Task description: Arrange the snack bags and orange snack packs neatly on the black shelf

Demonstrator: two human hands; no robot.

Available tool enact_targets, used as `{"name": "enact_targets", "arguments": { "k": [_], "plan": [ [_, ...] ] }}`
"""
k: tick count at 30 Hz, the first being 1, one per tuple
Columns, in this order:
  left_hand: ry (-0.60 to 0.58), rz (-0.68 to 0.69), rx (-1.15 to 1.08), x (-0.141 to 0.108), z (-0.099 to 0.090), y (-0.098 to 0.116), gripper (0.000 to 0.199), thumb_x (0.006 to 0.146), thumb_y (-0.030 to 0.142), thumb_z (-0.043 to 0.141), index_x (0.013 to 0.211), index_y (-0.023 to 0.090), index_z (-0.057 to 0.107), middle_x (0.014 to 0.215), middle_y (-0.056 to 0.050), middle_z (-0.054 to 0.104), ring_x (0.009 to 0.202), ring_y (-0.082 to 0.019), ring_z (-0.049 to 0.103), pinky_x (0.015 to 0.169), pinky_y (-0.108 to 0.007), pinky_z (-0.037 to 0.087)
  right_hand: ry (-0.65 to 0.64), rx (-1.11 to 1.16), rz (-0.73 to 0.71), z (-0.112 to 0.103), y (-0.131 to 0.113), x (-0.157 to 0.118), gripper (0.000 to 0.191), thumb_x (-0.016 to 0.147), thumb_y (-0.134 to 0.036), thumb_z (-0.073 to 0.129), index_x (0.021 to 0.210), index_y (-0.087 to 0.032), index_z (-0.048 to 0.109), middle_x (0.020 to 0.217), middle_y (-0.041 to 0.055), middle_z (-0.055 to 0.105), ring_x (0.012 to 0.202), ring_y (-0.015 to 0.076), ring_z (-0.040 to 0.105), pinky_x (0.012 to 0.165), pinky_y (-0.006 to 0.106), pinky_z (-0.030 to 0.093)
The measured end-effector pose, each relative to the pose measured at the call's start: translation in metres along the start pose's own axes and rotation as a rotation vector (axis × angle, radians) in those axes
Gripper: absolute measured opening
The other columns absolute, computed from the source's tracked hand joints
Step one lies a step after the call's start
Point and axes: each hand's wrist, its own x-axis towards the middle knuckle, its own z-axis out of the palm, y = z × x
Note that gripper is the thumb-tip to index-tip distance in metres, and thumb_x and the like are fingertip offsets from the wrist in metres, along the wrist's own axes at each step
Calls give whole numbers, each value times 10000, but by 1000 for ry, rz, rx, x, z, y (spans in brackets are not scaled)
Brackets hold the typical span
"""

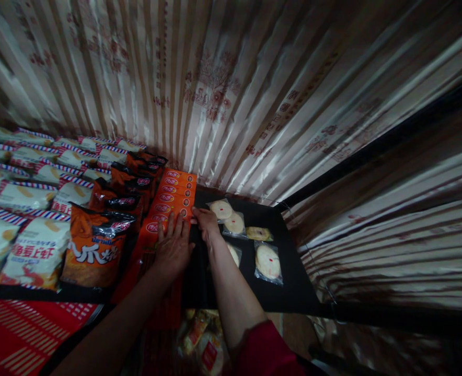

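A column of overlapping orange packets (176, 184) lies on the black surface (293, 271) in the middle. My left hand (173, 249) rests on the lower packets with its fingers spread. At the column's right edge is my right hand (205, 219), its fingers bent together against a packet's edge; whether it grips the packet is too dark to tell. Round white crackers in clear wrappers (267, 261) lie to the right of my right hand, and one is partly hidden by my right forearm. A small yellowish packet (259, 233) lies among them.
Rows of white snack bags (33, 250) fill the left side, beside black and orange bags (93, 250). A red basket (23, 334) is at the lower left. More wrapped food (209, 352) shows below the surface's front edge. Patterned curtains (215, 89) hang behind, with a dark bar at right.
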Motion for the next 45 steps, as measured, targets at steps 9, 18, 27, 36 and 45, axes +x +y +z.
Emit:
{"name": "enact_targets", "arguments": {
  "k": [9, 18, 27, 36, 45],
  "plan": [
    [16, 7, -10, 2, 0, 0, 636, 841, 379, 500, 1405, 143, 322, 1507, -93, 214, 1399, -306, 85, 1111, -543, 105, -5, 10, 14, 0, -3, -3, 173, 763, -173, 632, 604, -122, 585, 458, -39, 555, 333, 47, 475, 282, 149, 159],
    [20, 1, -17, 3, 1, 0, 626, 840, 365, 495, 1398, 133, 334, 1505, -97, 217, 1397, -308, 95, 1109, -551, 96, 16, -10, 1, 2, -2, -3, 129, 743, -148, 637, 619, -119, 616, 429, -49, 543, 335, 54, 477, 324, 143, 281],
    [36, 26, -40, -2, 0, -2, 636, 825, 390, 522, 1391, 155, 354, 1505, -79, 205, 1399, -301, 78, 1121, -533, 66, 53, -60, -26, 4, 7, 7, 91, 700, -208, 652, 681, -123, 676, 491, -21, 618, 376, 74, 513, 359, 159, 308],
    [35, 25, -18, -10, -1, 0, 686, 813, 437, 539, 1408, 175, 318, 1505, -123, 214, 1397, -310, 98, 1103, -558, 94, 38, -34, -27, 4, 6, 5, 93, 696, -199, 647, 645, -121, 657, 413, -53, 552, 326, 59, 440, 364, 168, 307],
    [82, 32, 16, -9, 1, -14, 515, 894, 376, 377, 1368, 174, 399, 1498, -85, 255, 1400, -303, 81, 1107, -550, 72, 43, -47, -36, 5, 3, 3, 115, 705, -172, 642, 599, -132, 622, 395, -66, 520, 308, 39, 397, 341, 155, 282]
  ]
}}
